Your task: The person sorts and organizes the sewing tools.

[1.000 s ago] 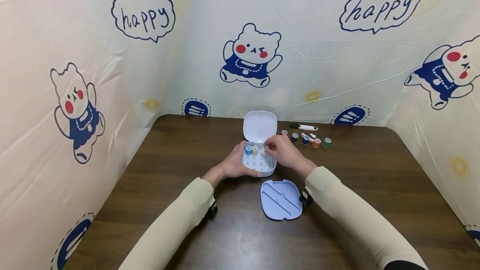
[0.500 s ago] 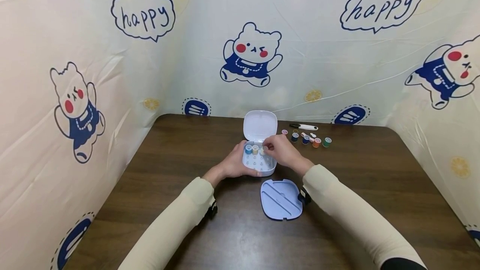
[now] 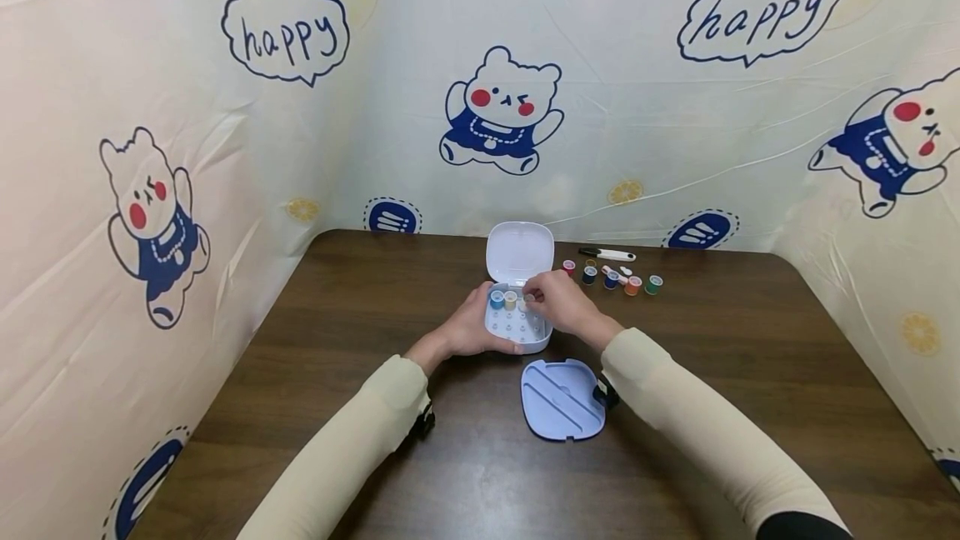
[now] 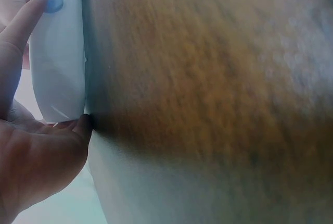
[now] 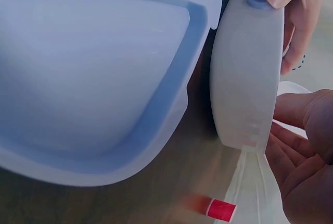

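Observation:
My left hand (image 3: 467,327) grips the left side and front of a white sewing box (image 3: 536,346), its thumb at the front by the blue button in the left wrist view. A blue thread spool (image 3: 497,300) and a beige thread spool (image 3: 511,301) sit on pegs in the back row. Beside them my right hand (image 3: 564,303) pinches a pale thread spool (image 3: 528,299) over the same row, mostly covered by the fingers. In the right wrist view, the right hand (image 5: 307,151) reaches in over the rim of the box (image 5: 244,67). Several front pegs are bare.
The box's lid (image 3: 520,251) stands open behind it. A lilac tray (image 3: 562,419) lies in front, under the right wrist. Several spools, including orange (image 3: 633,285) and green (image 3: 655,284), stand back right near a black-and-white tool (image 3: 609,255).
My right hand has shifted slightly left over the back row of pegs with the pale thread spool. The left hand and the box have stayed in place.

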`<state>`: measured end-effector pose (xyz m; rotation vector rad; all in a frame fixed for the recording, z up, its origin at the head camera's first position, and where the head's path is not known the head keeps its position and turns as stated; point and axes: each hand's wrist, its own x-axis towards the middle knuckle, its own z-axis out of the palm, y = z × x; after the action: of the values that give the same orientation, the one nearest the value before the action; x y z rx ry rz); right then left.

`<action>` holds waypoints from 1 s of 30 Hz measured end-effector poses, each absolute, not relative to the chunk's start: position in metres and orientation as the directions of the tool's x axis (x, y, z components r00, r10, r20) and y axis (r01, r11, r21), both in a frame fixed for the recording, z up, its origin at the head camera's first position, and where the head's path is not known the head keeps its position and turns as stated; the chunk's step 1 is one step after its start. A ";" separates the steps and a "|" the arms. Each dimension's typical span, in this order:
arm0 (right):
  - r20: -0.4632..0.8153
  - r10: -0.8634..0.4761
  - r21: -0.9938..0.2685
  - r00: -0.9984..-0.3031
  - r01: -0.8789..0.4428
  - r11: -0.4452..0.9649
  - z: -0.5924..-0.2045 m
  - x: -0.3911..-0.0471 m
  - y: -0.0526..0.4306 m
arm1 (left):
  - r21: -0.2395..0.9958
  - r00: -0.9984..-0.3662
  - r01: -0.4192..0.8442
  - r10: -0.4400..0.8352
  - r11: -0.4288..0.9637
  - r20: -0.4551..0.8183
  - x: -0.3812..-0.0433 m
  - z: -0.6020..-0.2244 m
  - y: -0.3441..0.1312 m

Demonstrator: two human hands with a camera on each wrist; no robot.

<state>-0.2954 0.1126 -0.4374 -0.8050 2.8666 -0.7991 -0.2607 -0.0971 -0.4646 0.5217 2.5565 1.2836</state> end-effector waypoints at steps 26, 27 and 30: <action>0.004 -0.467 -0.471 -0.884 -0.413 0.779 -0.436 -0.297 0.102 | 0.811 -0.905 0.222 0.424 0.541 -0.034 -0.261 -0.466 -0.097; 0.001 -0.468 -0.470 -0.884 -0.414 0.780 -0.436 -0.297 0.102 | 0.811 -0.905 0.222 0.423 0.542 -0.036 -0.261 -0.466 -0.097; -0.009 -0.475 -0.470 -0.880 -0.416 0.779 -0.433 -0.295 0.101 | 0.808 -0.906 0.215 0.421 0.548 -0.044 -0.261 -0.467 -0.098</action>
<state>-0.2953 0.1014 -0.4333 -0.7150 2.8422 -0.7060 -0.2610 -0.0980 -0.4671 0.5339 2.5520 1.2844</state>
